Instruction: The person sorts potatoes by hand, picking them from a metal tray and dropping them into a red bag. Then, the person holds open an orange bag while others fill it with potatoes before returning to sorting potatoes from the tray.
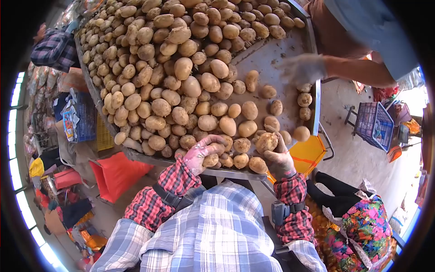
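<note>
A big heap of brown potatoes (pixel 183 69) covers much of a metal sorting table (pixel 312 54) in front of me. My left hand (pixel 202 153), in a pinkish patterned glove, curls its fingers around a potato (pixel 210 160) near the front edge. My right hand (pixel 281 159) grips a larger, soil-marked potato (pixel 267 142) between thumb and fingers. Loose potatoes (pixel 258 165) lie between my two hands. Part of each hand's grip is hidden by the potatoes.
Across the table at right, a co-worker's gloved hand (pixel 301 69) is blurred over the metal. A person in flowered clothing (pixel 362 226) sits at lower right. Blue crates (pixel 375 124) stand on the floor, with a red bag (pixel 118 176) left of the table and a yellow container (pixel 308 156) at right.
</note>
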Tool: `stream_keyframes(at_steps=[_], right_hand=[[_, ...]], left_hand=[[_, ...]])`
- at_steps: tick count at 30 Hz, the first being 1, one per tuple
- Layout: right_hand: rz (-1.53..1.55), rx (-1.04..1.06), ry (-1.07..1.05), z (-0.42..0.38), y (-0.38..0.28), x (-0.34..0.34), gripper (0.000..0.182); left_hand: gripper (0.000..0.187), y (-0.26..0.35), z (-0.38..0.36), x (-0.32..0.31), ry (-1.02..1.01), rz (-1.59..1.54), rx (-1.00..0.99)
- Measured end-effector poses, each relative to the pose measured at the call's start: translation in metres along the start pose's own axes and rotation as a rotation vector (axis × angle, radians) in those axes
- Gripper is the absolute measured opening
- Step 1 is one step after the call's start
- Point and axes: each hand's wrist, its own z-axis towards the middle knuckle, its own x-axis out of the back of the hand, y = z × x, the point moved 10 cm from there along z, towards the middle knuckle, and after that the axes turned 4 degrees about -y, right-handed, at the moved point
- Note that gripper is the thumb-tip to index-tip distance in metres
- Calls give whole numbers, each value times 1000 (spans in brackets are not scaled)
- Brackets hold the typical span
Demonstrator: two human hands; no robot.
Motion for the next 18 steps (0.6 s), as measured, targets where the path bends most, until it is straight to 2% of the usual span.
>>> stream_keyframes(at_steps=[1,2,3,4,5,6,7,8,10,12,14,15,16,17,18], right_hand=[[-104,8,41,1,5,5,78],[-345,2,113,0,2,6,77],[-584,1,146,6,2,-4,76],[-732,-38,129,7,8,-28,73],[-880,-61,80,6,21,-49,71],[-608,-69,47,8,49,-48,69],[-726,-77,67,8,39,-89,66],[-955,-33,-33,12,48,-100,66],[-1382,263,-279,19,58,-123,54],[-1303,146,-411,27,82,-163,40],[-1224,-35,-424,32,112,-187,49],[-1061,-200,-437,33,126,-201,50],[-1182,-98,-577,42,135,-212,49],[-1295,14,-708,50,142,-216,48],[-1187,-141,-583,57,153,-204,46]], left_hand=[[32,-3,4,-10,-31,53,12],[34,-4,8,-19,-44,103,9],[39,-7,20,-18,-28,344,-126],[49,-35,35,-16,-147,250,-190],[49,-36,36,-11,-153,217,-218],[49,-39,32,-14,-167,109,-216],[49,-39,29,-13,-193,-34,-213],[49,-36,22,-15,-228,-176,-215],[50,-31,2,-10,-288,-378,-254],[50,-19,-40,16,-271,-461,-323],[51,-6,-99,65,-131,-437,-436],[49,-14,-132,103,-32,-322,-466],[48,-22,-167,141,72,-205,-485],[45,-32,-194,174,120,-305,-501],[42,-41,-221,207,168,-402,-522]])
